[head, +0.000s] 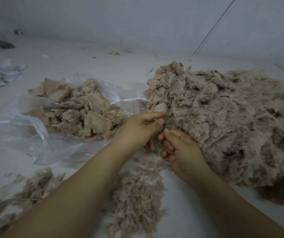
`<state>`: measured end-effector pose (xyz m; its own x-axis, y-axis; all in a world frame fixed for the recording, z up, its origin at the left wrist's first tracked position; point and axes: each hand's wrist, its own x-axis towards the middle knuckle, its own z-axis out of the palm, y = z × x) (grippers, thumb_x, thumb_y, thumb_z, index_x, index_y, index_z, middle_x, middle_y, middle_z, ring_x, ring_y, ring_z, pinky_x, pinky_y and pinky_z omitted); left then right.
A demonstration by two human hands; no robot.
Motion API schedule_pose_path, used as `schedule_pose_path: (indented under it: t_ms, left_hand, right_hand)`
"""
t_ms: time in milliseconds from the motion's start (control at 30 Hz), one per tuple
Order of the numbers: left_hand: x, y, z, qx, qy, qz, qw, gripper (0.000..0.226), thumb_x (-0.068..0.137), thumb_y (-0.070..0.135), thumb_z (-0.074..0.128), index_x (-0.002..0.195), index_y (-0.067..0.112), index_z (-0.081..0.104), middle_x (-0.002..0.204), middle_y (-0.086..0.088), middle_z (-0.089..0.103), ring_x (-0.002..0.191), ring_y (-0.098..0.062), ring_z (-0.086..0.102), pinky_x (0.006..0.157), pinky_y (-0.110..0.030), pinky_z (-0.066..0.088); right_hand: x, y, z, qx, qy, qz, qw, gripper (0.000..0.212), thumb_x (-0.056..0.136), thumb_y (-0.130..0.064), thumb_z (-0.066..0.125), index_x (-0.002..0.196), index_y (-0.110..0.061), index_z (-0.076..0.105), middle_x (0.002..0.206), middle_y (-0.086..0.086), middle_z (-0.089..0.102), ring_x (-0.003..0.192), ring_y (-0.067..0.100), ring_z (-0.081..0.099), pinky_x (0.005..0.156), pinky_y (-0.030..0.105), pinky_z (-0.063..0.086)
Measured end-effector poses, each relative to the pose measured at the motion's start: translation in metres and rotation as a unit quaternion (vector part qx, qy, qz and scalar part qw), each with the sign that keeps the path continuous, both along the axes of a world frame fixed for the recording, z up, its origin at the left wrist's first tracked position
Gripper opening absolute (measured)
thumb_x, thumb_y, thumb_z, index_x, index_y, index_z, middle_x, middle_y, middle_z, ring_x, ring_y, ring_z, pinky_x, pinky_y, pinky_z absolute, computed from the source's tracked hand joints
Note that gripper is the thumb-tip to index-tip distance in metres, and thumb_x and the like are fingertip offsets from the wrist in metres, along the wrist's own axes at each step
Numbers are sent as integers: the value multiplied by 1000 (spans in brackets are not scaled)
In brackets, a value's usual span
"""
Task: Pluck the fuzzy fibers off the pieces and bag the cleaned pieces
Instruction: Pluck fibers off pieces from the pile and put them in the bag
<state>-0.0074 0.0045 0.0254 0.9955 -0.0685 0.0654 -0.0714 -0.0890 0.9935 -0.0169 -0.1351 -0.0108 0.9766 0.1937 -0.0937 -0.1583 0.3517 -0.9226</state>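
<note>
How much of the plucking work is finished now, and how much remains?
Done: a batch of cleaned pieces lies in the clear plastic bag, and plucked fibers lie near the arms. In hand: left hand and right hand meet at the pile's edge. Left: the large fuzzy pile.

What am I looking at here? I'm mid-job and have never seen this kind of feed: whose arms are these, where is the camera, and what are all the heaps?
There is no machine: these are a person's two bare arms, seen from one wide-angle camera worn on the head, looking forward and down at a pale surface. To the right lies the big fuzzy pile, the pieces not yet cleaned. To the left an open clear bag holds the cleaned pieces. Near the bottom lie loose plucked fibers. The left hand and right hand meet at the pile's near edge, fingers curled. They seem to work on something small between them, but it is hidden, so I cannot tell what is held.
</note>
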Motion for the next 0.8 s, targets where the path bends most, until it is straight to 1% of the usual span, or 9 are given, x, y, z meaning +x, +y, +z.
schedule_pose_path:
  t_ms: [67, 133, 200, 333, 400, 467, 533, 667, 800]
  left_hand:
    - [4, -1, -1, -45, 20, -4, 999, 25, 100, 18, 54, 111, 30, 73, 90, -13, 72, 38, -19, 50, 43, -22, 37]
    - [6, 0, -5, -76, 33, 11, 996, 23, 101, 14, 51, 104, 20, 73, 74, -20, 66, 37, -18, 49, 45, -24, 36]
    - [4, 3, -10, -105, 33, 30, 993, 19, 98, 11, 54, 93, 9, 72, 53, -15, 58, 36, -18, 50, 43, -22, 39]
    - [-1, 11, -18, -135, -13, 79, 988, 8, 86, 3, 70, 78, 4, 68, 52, -10, 59, 37, -18, 53, 41, -23, 44]
    - [-2, 13, -18, -138, -18, 81, 987, 13, 83, -1, 72, 83, 3, 60, 56, -12, 60, 39, -20, 53, 42, -25, 45]
    - [-2, 13, -18, -159, 13, 64, 985, 22, 84, -3, 70, 97, 3, 53, 61, -10, 62, 40, -21, 52, 41, -25, 43]
    - [-2, 13, -17, -184, 48, 41, 981, 24, 86, -2, 68, 106, 1, 57, 64, -9, 63, 42, -20, 48, 39, -24, 40]
    - [-4, 14, -18, -119, 24, 12, 993, 6, 87, -1, 67, 89, 4, 65, 55, -11, 56, 37, -16, 45, 38, -22, 38]
    - [-10, 9, -21, 5, -16, -24, 1000, 10, 88, 0, 68, 82, -2, 60, 58, -15, 57, 41, -18, 49, 38, -24, 42]
  right_hand:
    - [0, 0, 1, 1, 2, -2, 1000, 38, 101, -25, 52, 67, -16, 69, 52, -2, 34, 47, 7, 35, 48, 20, 41]
    - [0, 0, 1, 7, 5, -8, 1000, 36, 100, -24, 53, 69, -13, 68, 51, -2, 34, 46, 6, 35, 47, 20, 41]
    - [-1, 1, 2, 7, 6, -17, 1000, 34, 101, -22, 52, 72, -10, 67, 51, -2, 34, 45, 6, 34, 46, 20, 40]
    - [-1, 2, 3, -9, 4, -31, 999, 26, 102, -19, 51, 86, -5, 67, 53, -2, 33, 46, 7, 33, 46, 20, 40]
    - [-1, 3, 3, -15, 8, -34, 999, 23, 102, -19, 52, 97, -2, 67, 53, -3, 35, 47, 7, 34, 46, 21, 40]
    - [0, 3, 3, -17, 14, -35, 999, 23, 101, -19, 53, 106, -2, 67, 53, -4, 36, 46, 5, 36, 46, 21, 40]
    - [0, 3, 2, -16, 17, -36, 999, 22, 100, -20, 55, 109, -4, 68, 53, -5, 37, 47, 5, 37, 47, 21, 41]
    - [1, 2, 0, -12, 4, -32, 999, 20, 99, -21, 56, 93, -8, 70, 51, -6, 39, 45, 4, 38, 46, 20, 41]
    - [1, 2, 3, -5, -11, -10, 1000, 26, 83, -40, 67, 63, -24, 69, 51, -5, 41, 44, 5, 40, 47, 22, 41]
